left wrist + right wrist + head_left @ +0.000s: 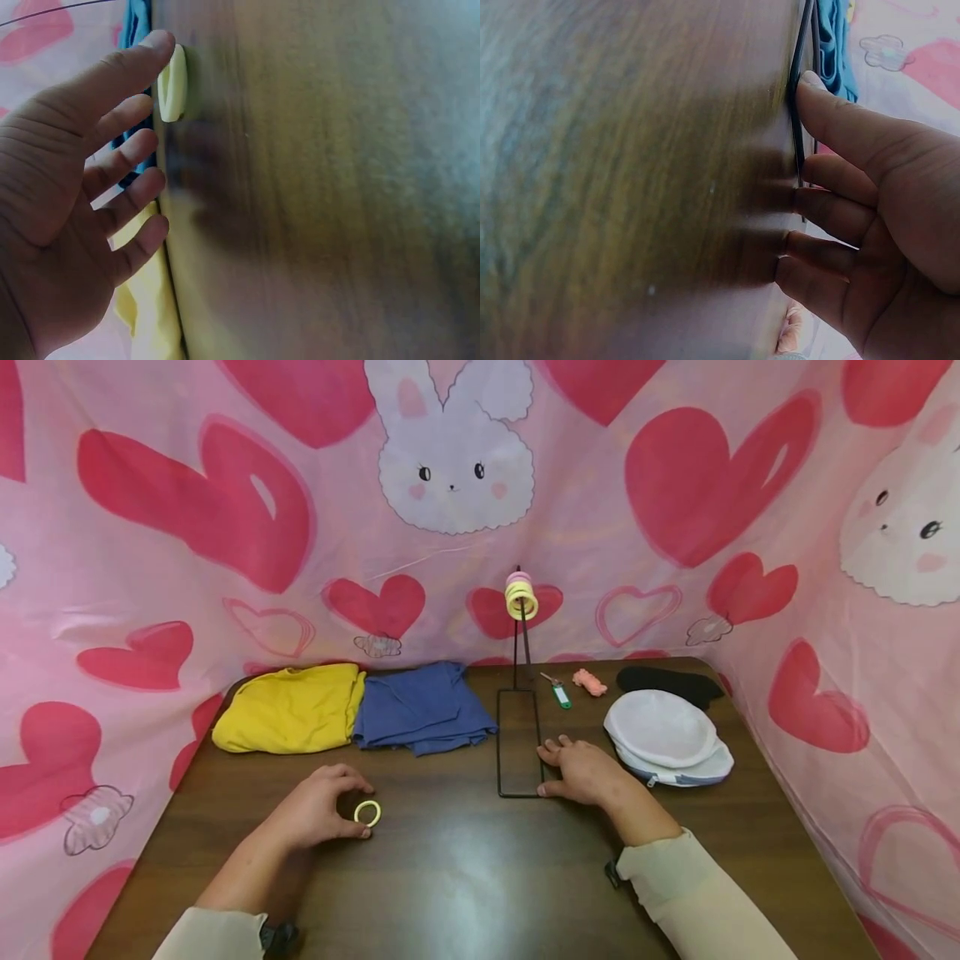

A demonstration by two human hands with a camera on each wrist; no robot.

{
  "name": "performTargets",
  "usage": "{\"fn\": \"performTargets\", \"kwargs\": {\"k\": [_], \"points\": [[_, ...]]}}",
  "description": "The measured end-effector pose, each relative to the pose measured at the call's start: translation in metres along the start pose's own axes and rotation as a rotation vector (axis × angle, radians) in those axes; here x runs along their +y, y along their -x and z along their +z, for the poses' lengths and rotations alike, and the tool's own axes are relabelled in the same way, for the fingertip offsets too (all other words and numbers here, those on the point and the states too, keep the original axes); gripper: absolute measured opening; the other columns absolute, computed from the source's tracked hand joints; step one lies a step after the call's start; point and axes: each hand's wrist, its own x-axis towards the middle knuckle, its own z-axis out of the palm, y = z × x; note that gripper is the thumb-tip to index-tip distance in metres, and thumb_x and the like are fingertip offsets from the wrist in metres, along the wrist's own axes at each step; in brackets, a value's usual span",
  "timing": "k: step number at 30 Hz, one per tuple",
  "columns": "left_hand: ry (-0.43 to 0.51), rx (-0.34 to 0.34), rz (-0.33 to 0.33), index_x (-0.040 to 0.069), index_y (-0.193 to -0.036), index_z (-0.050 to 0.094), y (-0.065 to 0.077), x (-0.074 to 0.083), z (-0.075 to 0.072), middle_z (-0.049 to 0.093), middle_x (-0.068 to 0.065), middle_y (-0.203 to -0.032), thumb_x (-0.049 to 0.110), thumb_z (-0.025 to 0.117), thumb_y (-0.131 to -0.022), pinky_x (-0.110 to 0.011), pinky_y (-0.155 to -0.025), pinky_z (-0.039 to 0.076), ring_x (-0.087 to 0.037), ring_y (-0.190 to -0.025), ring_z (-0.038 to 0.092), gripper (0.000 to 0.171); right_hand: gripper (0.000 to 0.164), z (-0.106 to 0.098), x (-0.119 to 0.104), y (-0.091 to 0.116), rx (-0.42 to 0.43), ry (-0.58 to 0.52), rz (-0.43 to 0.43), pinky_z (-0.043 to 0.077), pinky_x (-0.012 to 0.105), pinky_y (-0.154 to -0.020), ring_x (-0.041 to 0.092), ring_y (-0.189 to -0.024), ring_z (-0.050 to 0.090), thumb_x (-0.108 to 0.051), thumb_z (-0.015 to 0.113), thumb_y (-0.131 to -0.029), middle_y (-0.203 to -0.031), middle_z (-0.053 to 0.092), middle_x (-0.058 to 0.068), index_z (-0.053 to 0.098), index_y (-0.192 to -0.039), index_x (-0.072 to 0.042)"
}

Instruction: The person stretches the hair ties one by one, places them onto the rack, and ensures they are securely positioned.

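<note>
A pale yellow ring (367, 826) lies on the table beside my left hand (318, 810). Thumb and fingers are spread apart around the ring; in the left wrist view the thumb tip comes close to the ring (177, 90), and whether they touch I cannot tell. My right hand (588, 772) rests at the right side of a black wire stand (520, 795), thumb and fingertips against its rectangular base. In the right wrist view the thumb meets the black wire (795, 97). Yellow rings (512, 597) and a pink ring (517, 578) hang on the stand's upper arm.
Folded yellow cloth (292, 710) and blue cloth (420, 710) lie at the back left. Right of the stand are a key with a green tag (561, 695), a pink cord bundle (589, 682), a black cloth item (671, 683) and a white zippered pouch (663, 731).
</note>
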Motion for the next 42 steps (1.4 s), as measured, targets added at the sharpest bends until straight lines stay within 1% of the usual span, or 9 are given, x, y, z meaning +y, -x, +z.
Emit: {"fn": "performTargets", "kwargs": {"k": [4,7,15,19,23,29,33,39,42], "points": [[-0.029,-0.023,-0.009,0.024,-0.103,0.077,0.001,-0.003,0.003,0.064,0.007,-0.11,0.045,0.096,-0.067,-0.051,-0.095,0.051,-0.024,-0.108,0.058,0.047,0.074,0.002,0.0,-0.001,-0.003,0.007,0.003,0.035,0.059,-0.115,0.047,-0.145,0.04,-0.045,0.075,-0.092,-0.155,0.048,0.021,0.054,-0.15,-0.004],[-0.052,-0.023,-0.005,0.026,-0.098,0.076,0.002,-0.005,0.006,0.064,0.007,-0.109,0.043,0.096,-0.068,-0.05,-0.094,0.051,-0.024,-0.108,0.058,0.04,0.074,0.004,0.001,-0.001,-0.005,0.006,0.008,0.035,0.06,-0.115,0.047,-0.145,0.039,-0.046,0.075,-0.092,-0.156,0.047,0.02,0.054,-0.15,-0.005],[-0.072,0.024,0.001,0.028,-0.091,0.075,0.003,-0.002,0.01,0.064,0.01,-0.106,0.034,0.092,-0.075,-0.047,-0.092,0.053,-0.02,-0.104,0.059,0.024,0.074,0.003,-0.001,0.002,-0.002,-0.004,0.009,0.034,0.059,-0.115,0.046,-0.146,0.038,-0.046,0.076,-0.092,-0.156,0.047,0.02,0.054,-0.15,-0.005],[-0.06,0.058,0.028,0.027,-0.091,0.074,0.001,0.002,0.01,0.064,0.012,-0.103,0.028,0.09,-0.077,-0.045,-0.09,0.054,-0.018,-0.102,0.061,0.021,0.075,0.002,0.0,0.002,-0.006,0.001,0.006,0.034,0.059,-0.116,0.045,-0.147,0.038,-0.046,0.075,-0.092,-0.157,0.046,0.019,0.054,-0.15,-0.005],[-0.053,0.093,0.05,0.025,-0.094,0.074,-0.004,0.006,0.006,0.066,0.014,-0.098,0.025,0.089,-0.078,-0.042,-0.087,0.054,-0.013,-0.095,0.062,0.021,0.074,0.001,0.0,0.001,-0.007,-0.001,0.011,0.034,0.058,-0.116,0.044,-0.148,0.037,-0.046,0.075,-0.092,-0.157,0.046,0.019,0.053,-0.151,-0.005],[-0.015,0.105,0.037,0.023,-0.1,0.077,-0.011,0.019,-0.005,0.07,0.015,-0.093,0.025,0.088,-0.081,-0.036,-0.078,0.055,-0.008,-0.083,0.063,0.022,0.074,0.0,-0.001,0.001,-0.006,-0.001,0.016,0.033,0.058,-0.116,0.045,-0.147,0.037,-0.046,0.075,-0.093,-0.157,0.046,0.019,0.053,-0.151,-0.006],[0.005,0.104,0.054,0.023,-0.102,0.078,-0.016,0.03,-0.012,0.071,0.015,-0.09,0.022,0.087,-0.082,-0.032,-0.072,0.054,-0.007,-0.077,0.062,0.021,0.074,0.0,-0.001,0.001,-0.005,-0.006,0.02,0.033,0.058,-0.117,0.044,-0.148,0.037,-0.045,0.075,-0.093,-0.157,0.046,0.019,0.053,-0.151,-0.006],[0.03,0.118,0.067,0.025,-0.104,0.077,-0.026,0.048,-0.021,0.072,0.016,-0.094,0.022,0.087,-0.083,-0.03,-0.074,0.057,-0.009,-0.079,0.068,0.023,0.073,0.0,-0.001,0.001,-0.011,-0.013,0.031,0.032,0.058,-0.117,0.044,-0.148,0.036,-0.045,0.075,-0.093,-0.158,0.045,0.018,0.053,-0.151,-0.007],[0.041,0.141,0.095,0.025,-0.106,0.077,-0.03,0.057,-0.025,0.071,0.018,-0.096,0.022,0.086,-0.084,-0.03,-0.077,0.059,-0.009,-0.083,0.069,0.024,0.073,0.001,-0.001,0.001,-0.003,-0.001,0.021,0.033,0.058,-0.117,0.045,-0.147,0.037,-0.045,0.075,-0.093,-0.157,0.046,0.019,0.054,-0.151,-0.005]]}}
